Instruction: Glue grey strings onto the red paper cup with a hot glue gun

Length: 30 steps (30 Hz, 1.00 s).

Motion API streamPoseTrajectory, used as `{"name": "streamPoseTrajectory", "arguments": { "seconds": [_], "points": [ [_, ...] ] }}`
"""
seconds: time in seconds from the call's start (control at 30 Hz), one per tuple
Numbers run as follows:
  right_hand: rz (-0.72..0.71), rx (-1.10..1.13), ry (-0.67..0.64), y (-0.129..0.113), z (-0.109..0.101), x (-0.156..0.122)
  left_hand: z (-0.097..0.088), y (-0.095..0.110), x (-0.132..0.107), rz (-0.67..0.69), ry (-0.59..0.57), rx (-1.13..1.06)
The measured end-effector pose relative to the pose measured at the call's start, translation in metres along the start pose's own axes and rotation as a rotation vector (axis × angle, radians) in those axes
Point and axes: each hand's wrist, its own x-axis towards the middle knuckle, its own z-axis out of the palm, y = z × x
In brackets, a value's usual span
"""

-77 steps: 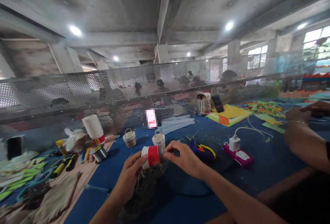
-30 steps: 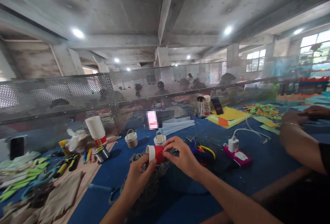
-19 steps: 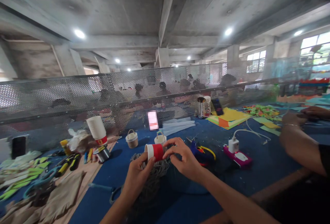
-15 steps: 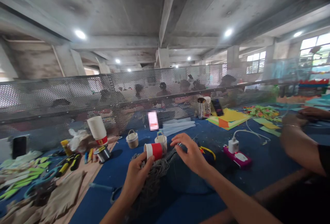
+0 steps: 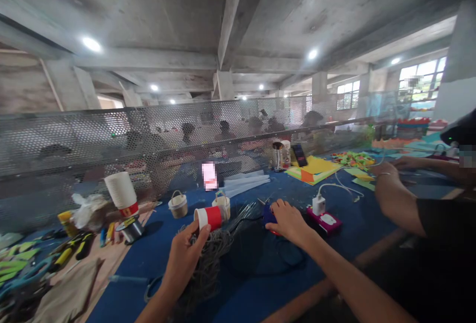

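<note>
My left hand point(image 5: 188, 251) is closed round a red and white paper cup point(image 5: 208, 218), which lies on its side in the grip with its white open end to the left. Below the cup is a tangle of grey cord point(image 5: 217, 246). My right hand point(image 5: 290, 220) is curled over a blue tool point(image 5: 268, 215) with a red part at its underside; the hand hides most of it, so its exact kind is unclear. Two small white buckets with handles, a left bucket point(image 5: 178, 206) and a right bucket point(image 5: 223, 205), stand behind the cup.
A stack of paper cups point(image 5: 122, 191) and a wire spool point(image 5: 131, 229) stand to the left, near cutters and scissors. On the right lie a purple power strip point(image 5: 327, 221) with a white plug and yellow paper sheets point(image 5: 316, 168). A co-worker's arm point(image 5: 397, 199) is farther right.
My right hand has moved right and down from beside the cup onto the blue tool. My left hand still holds the cup. The view has turned slightly to the right.
</note>
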Motion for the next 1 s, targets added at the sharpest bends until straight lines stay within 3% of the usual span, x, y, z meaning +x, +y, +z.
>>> {"name": "streamPoseTrajectory", "arguments": {
  "seconds": [0.27, 0.53, 0.6, 0.7, 0.8, 0.87, 1.0],
  "points": [
    [-0.006, -0.021, -0.039, 0.004, 0.002, -0.005, 0.0, 0.001, 0.0, 0.011, -0.006, -0.068],
    [0.095, 0.073, 0.139, 0.005, 0.009, -0.004, -0.001, 0.011, -0.001, 0.016, 0.036, -0.023],
    [0.107, 0.229, 0.213, 0.007, 0.006, 0.0, -0.002, 0.011, -0.001, 0.01, 0.023, -0.049],
    [0.097, 0.698, 0.279, 0.004, -0.003, 0.005, -0.002, 0.008, 0.0, -0.012, 0.031, -0.093],
    [0.077, 1.074, 0.16, -0.011, -0.016, 0.01, -0.002, 0.003, 0.001, -0.036, 0.039, -0.142],
    [-0.03, 1.28, 0.113, -0.026, -0.022, 0.012, -0.002, 0.0, 0.001, -0.035, 0.045, -0.152],
    [-0.128, 1.379, 0.003, -0.054, -0.02, 0.014, -0.002, 0.0, 0.001, -0.036, 0.07, -0.097]
  ]
}}
